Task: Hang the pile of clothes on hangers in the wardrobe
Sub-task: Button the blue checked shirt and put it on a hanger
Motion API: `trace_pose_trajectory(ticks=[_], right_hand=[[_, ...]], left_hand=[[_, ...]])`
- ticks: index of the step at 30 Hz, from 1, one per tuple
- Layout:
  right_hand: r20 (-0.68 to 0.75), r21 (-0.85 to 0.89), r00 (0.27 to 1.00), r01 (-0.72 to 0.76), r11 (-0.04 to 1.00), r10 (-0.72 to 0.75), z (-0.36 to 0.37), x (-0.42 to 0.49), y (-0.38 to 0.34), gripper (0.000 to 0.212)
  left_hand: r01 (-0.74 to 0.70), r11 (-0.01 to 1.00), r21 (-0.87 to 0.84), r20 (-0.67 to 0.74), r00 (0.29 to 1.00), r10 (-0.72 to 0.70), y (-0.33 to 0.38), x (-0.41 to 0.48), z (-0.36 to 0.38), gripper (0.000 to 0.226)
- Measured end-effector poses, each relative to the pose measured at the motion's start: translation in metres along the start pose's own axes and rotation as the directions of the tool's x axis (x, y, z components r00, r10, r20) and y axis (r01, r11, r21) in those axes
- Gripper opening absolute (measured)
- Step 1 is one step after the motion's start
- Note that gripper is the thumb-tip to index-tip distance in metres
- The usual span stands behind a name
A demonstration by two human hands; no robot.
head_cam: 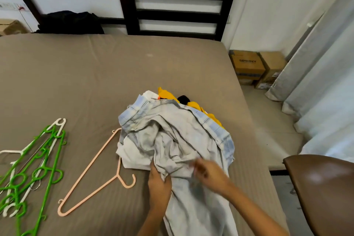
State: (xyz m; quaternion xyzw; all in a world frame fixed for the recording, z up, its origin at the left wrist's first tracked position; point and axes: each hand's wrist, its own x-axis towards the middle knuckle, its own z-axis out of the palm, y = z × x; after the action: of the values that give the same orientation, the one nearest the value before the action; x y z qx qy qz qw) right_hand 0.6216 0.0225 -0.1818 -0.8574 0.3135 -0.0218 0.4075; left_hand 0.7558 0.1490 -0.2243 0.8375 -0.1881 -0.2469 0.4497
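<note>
**Both hands on jeans at near edge of bed**

- Left hand [159,182]: fingers curled into a fold of the jeans [172,136] and gripping it, the cloth bunched up just above the knuckles.
- Right hand [208,174]: just beside the left, on the same bunched fold. It is motion-blurred, but the fingers look bent and pinching the denim.
- Jeans: pale, washed-out blue, crumpled. One leg trails toward the camera between the forearms, and the waistband end lies farther out on top of the pile. Both hands sit at the jeans' near-middle part.
- Pink hanger [92,174]: flat on the bed [95,73], left of the left hand, not touched. Its far tip runs under the edge of the jeans.
- Green hangers [38,174]: far left in a loose heap, mixed with a white hanger [59,122], well apart from both hands.
- Rest of the pile, behind and under the jeans: a white piece [149,95], a yellow one [165,94] and a small black bit [183,98] poking out at the far side.
- Brown seat [325,188]: near right, off the bed.
- Far end: a dark bundle [70,22] against the headboard [178,11].
- Right of the bed: boxes [256,67] on the floor, with a curtain [325,63] beside them.
</note>
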Motion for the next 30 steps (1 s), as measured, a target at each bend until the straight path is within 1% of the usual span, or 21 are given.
trace_pose_trajectory(ticks=[1, 2, 3, 5, 6, 7, 9, 11, 14, 15, 17, 19, 21, 22, 23, 25, 26, 27, 28, 29, 30], right_hand=[[-0.347, -0.016, 0.938, -0.005, 1.0, -0.001, -0.019, 0.011, -0.007, 0.03], [-0.538, -0.082, 0.842, -0.087, 0.993, 0.03, -0.033, 0.03, -0.005, 0.042], [-0.615, -0.216, 0.788, -0.172, 0.961, 0.003, -0.046, 0.046, -0.001, 0.06], [-0.484, -0.256, 0.868, -0.257, 0.932, 0.107, -0.056, 0.066, 0.001, 0.079], [-0.421, -0.242, 0.897, -0.257, 0.936, 0.138, -0.058, 0.074, 0.001, 0.075], [-0.373, -0.236, 0.914, -0.258, 0.937, 0.158, -0.062, 0.076, -0.003, 0.062], [-0.369, -0.209, 0.926, -0.16, 0.965, 0.074, -0.061, 0.064, -0.01, 0.036], [-0.404, -0.152, 0.912, 0.0, 0.988, -0.062, -0.048, 0.035, -0.014, 0.025], [-0.46, -0.192, 0.847, 0.198, 0.961, -0.266, -0.026, -0.028, -0.016, 0.008], [-0.477, -0.211, 0.831, 0.206, 0.955, -0.285, -0.02, -0.048, -0.017, 0.01], [-0.519, -0.22, 0.803, 0.205, 0.954, -0.292, -0.011, -0.081, -0.019, 0.012], [-0.59, -0.163, 0.764, 0.204, 0.965, -0.262, -0.016, -0.101, -0.03, 0.007], [-0.674, -0.06, 0.712, 0.213, 0.975, -0.197, -0.03, -0.115, -0.046, 0.011], [-0.715, 0.0, 0.68, 0.234, 0.972, -0.164, -0.038, -0.121, -0.055, 0.012], [-0.757, 0.052, 0.64, 0.256, 0.965, -0.128, -0.045, -0.128, -0.061, 0.01], [-0.815, 0.159, 0.579, 0.237, 0.959, -0.008, -0.056, -0.145, -0.063, 0.011], [-0.815, 0.205, 0.576, 0.182, 0.962, 0.065, -0.061, -0.153, -0.061, 0.015], [-0.773, 0.226, 0.622, 0.086, 0.97, 0.125, -0.066, -0.163, -0.058, 0.019], [-0.666, 0.219, 0.724, -0.037, 0.975, 0.177, -0.072, -0.173, -0.056, 0.017], [-0.455, 0.171, 0.861, -0.169, 0.971, 0.229, -0.078, -0.182, -0.054, 0.012], [-0.111, 0.073, 0.95, -0.284, 0.956, 0.291, -0.085, -0.19, -0.058, 0.015]], left_hand=[[0.002, 1.0, 0.01, -0.006, 1.0, -0.002, -0.006, -0.009, -0.002, 0.071], [0.007, 1.0, 0.024, 0.007, 1.0, -0.007, -0.012, -0.019, -0.005, 0.069], [0.006, 0.999, 0.048, 0.045, 0.999, -0.008, -0.017, -0.029, -0.007, 0.067], [-0.022, 0.997, 0.072, 0.154, 0.988, 0.011, -0.027, -0.044, -0.013, 0.066], [-0.045, 0.997, 0.069, 0.177, 0.984, 0.032, -0.031, -0.048, -0.016, 0.075], [-0.049, 0.996, 0.069, 0.164, 0.986, 0.037, -0.033, -0.05, -0.019, 0.087], [-0.029, 0.999, 0.04, 0.076, 0.997, 0.026, -0.031, -0.048, -0.029, 0.096], [-0.069, 0.997, 0.035, -0.063, 0.995, 0.071, -0.02, -0.037, -0.046, 0.092], [-0.326, 0.938, 0.117, -0.206, 0.916, 0.344, 0.0, -0.01, -0.071, 0.098], [-0.418, 0.891, 0.177, -0.175, 0.877, 0.447, 0.007, -0.001, -0.078, 0.101], [-0.554, 0.77, 0.317, 0.052, 0.82, 0.569, 0.021, 0.015, -0.084, 0.107], [-0.61, 0.613, 0.502, 0.355, 0.791, 0.498, 0.033, 0.02, -0.083, 0.098], [-0.594, 0.525, 0.61, 0.536, 0.797, 0.278, 0.039, 0.015, -0.081, 0.08], [-0.587, 0.518, 0.622, 0.571, 0.793, 0.213, 0.04, 0.01, -0.079, 0.072], [-0.581, 0.548, 0.602, 0.573, 0.792, 0.21, 0.04, 0.005, -0.079, 0.064], [-0.548, 0.701, 0.455, 0.552, 0.792, 0.261, 0.033, -0.006, -0.083, 0.051], [-0.517, 0.783, 0.345, 0.52, 0.8, 0.299, 0.033, -0.014, -0.088, 0.044], [-0.478, 0.847, 0.234, 0.47, 0.818, 0.332, 0.034, -0.021, -0.092, 0.035], [-0.453, 0.882, 0.133, 0.393, 0.841, 0.373, 0.039, -0.029, -0.097, 0.025], [-0.432, 0.9, 0.063, 0.294, 0.87, 0.397, 0.047, -0.036, -0.104, 0.019], [-0.421, 0.907, 0.008, 0.216, 0.886, 0.41, 0.058, -0.043, -0.111, 0.019]])
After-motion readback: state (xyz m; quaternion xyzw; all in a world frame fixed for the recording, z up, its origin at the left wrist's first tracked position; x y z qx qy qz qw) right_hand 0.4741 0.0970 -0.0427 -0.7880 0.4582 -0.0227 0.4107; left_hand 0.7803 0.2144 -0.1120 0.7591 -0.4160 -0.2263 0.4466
